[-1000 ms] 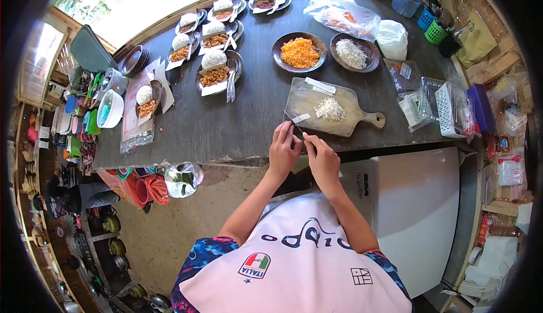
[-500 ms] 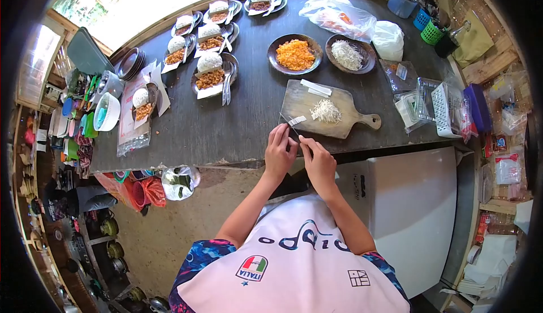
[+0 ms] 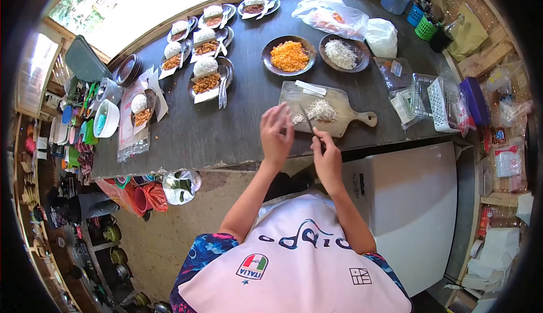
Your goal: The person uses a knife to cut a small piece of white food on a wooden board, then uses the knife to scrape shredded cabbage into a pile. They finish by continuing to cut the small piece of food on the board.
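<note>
A wooden cutting board (image 3: 348, 103) with a handle lies near the table's front edge. My right hand (image 3: 327, 153) grips a knife (image 3: 306, 119), its blade over the board beside a pile of thin white shreds (image 3: 322, 110). A smaller heap of white shreds (image 3: 298, 119) lies left of the blade. Slightly blurred, my left hand (image 3: 276, 134) is at the board's left edge with fingers apart, holding nothing that I can see. Two flat white strips (image 3: 311, 89) rest at the back of the board. Behind it are orange shreds (image 3: 289, 56) and more white shreds (image 3: 341, 54) in dark bowls.
Several plates with rice (image 3: 205, 66), brown food and cutlery stand at the back left of the dark table (image 3: 237, 126). Plastic bags (image 3: 382, 38) and a white basket (image 3: 443, 106) are on the right. A white appliance (image 3: 413, 200) stands below the table edge.
My left hand has come off the white piece at the board's edge and opened. My right hand has shifted right with the knife, and small shreds lie where the piece was.
</note>
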Demonstrator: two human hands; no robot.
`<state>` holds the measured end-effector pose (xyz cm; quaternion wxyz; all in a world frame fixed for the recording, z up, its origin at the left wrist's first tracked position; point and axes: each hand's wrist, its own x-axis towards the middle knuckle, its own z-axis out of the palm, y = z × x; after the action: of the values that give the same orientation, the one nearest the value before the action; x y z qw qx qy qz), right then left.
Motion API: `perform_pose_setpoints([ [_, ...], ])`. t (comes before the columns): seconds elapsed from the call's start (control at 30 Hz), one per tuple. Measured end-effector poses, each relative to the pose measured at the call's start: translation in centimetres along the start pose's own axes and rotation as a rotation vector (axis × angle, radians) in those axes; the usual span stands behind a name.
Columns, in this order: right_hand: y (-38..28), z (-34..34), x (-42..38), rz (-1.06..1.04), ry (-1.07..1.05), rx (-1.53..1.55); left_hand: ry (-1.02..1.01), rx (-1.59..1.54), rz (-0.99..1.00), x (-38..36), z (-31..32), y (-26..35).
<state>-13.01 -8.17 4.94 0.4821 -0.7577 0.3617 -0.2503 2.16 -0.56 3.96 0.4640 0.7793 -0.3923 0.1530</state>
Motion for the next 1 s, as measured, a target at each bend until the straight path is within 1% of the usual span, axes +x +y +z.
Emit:
perform_pose_setpoints([
  [0.07, 0.5, 1.1, -0.6, -0.025, -0.081, 0.042, 0.048, -0.007, -0.045, 0.6, -0.5, -1.2],
  [0.1, 0.9, 2.1, -0.7, -0.180, -0.049, 0.032, 0.072, -0.008, -0.069, 1.0, -0.9, -1.7],
  [0.17, 2.1, 2.9, -0.9, -0.105, -0.156, 0.097, 0.058, 0.030, -0.069, 1.2, -1.5, -2.3],
  [0.27, 1.3, 1.3, -0.2, 0.020, -0.170, 0.160, 0.021, 0.032, -0.095, 1.2, -1.6, -2.9],
  [0.3, 1.3, 0.6, 0.2, 0.061, -0.123, 0.117, 0.010, 0.032, -0.089, 1.2, -1.5, -3.1],
  [0.37, 1.8, -0.6, 0.8, 0.079, -0.038, 0.081, -0.018, 0.031, -0.074, 1.3, -1.0, -3.3],
  [0.43, 1.7, -1.4, 1.1, 0.052, -0.016, 0.068, -0.057, 0.026, -0.054, 1.5, -0.5, -3.3],
  [0.5, 1.2, -1.4, 0.9, 0.060, -0.015, 0.068, -0.081, 0.034, -0.010, 2.3, 0.3, -3.2],
  [0.57, 0.9, -0.6, 0.6, 0.061, -0.080, 0.073, -0.118, 0.046, 0.039, 3.3, 1.1, -3.0],
  [0.63, 1.8, 0.4, 0.6, 0.016, -0.079, 0.093, -0.163, 0.064, 0.092, 4.9, 2.2, -3.2],
  [0.73, 2.4, -0.7, 1.1, 0.101, -0.013, 0.123, -0.301, 0.030, 0.181, 7.2, 4.1, -3.9],
  [0.83, 3.5, -2.1, 1.4, 0.032, 0.003, 0.111, -0.411, 0.142, 0.335, 8.7, 6.0, -4.9],
  [0.87, 3.2, -2.5, 1.1, 0.080, -0.022, 0.163, -0.432, 0.182, 0.354, 9.0, 6.7, -5.1],
  [0.97, 3.4, -2.1, 0.3, 0.060, 0.010, 0.165, -0.499, 0.316, 0.505, 10.1, 7.7, -4.9],
  [1.0, 3.5, -2.1, 0.2, 0.055, 0.005, 0.167, -0.514, 0.340, 0.512, 10.4, 8.1, -5.1],
])
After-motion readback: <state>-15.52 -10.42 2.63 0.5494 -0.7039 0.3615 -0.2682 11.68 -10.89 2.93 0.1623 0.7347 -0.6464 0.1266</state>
